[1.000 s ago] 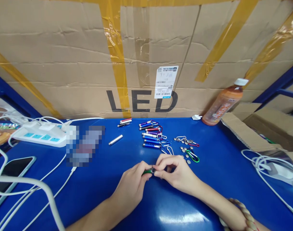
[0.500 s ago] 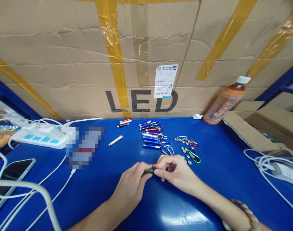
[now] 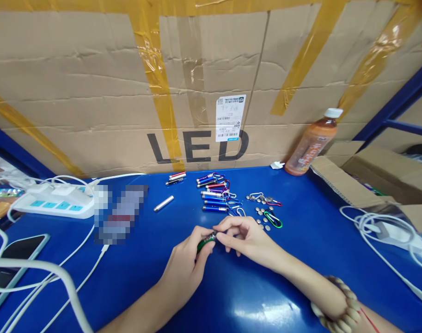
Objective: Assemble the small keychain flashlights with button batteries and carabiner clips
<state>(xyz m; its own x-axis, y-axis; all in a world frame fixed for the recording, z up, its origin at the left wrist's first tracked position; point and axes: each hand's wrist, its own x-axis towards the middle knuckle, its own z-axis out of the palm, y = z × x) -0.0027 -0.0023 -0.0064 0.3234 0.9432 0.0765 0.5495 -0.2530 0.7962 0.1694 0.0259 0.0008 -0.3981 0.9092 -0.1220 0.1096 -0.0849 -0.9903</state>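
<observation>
A small green keychain flashlight [image 3: 204, 242] is pinched in my left hand [image 3: 188, 267] just above the blue table [image 3: 294, 259]. My right hand [image 3: 243, 238] pinches the flashlight's silver end between thumb and forefinger. Just beyond my hands lies a row of several blue, purple and red keychain flashlights [image 3: 215, 194] with carabiner clips. To their right are scattered button cell batteries [image 3: 261, 216], a green carabiner [image 3: 273, 219] and a red one [image 3: 273, 201].
A silver tube [image 3: 163, 203] and two loose flashlights [image 3: 174, 177] lie further left. A white power strip [image 3: 54, 203], cables and a phone [image 3: 13, 259] fill the left side. An orange drink bottle [image 3: 309, 144], an open cardboard box [image 3: 370, 180] and a white charger cable [image 3: 380, 231] sit on the right.
The view has shifted slightly right. My hands have tilted the green flashlight more upright, and my right fingers have moved to pinch its tip.
</observation>
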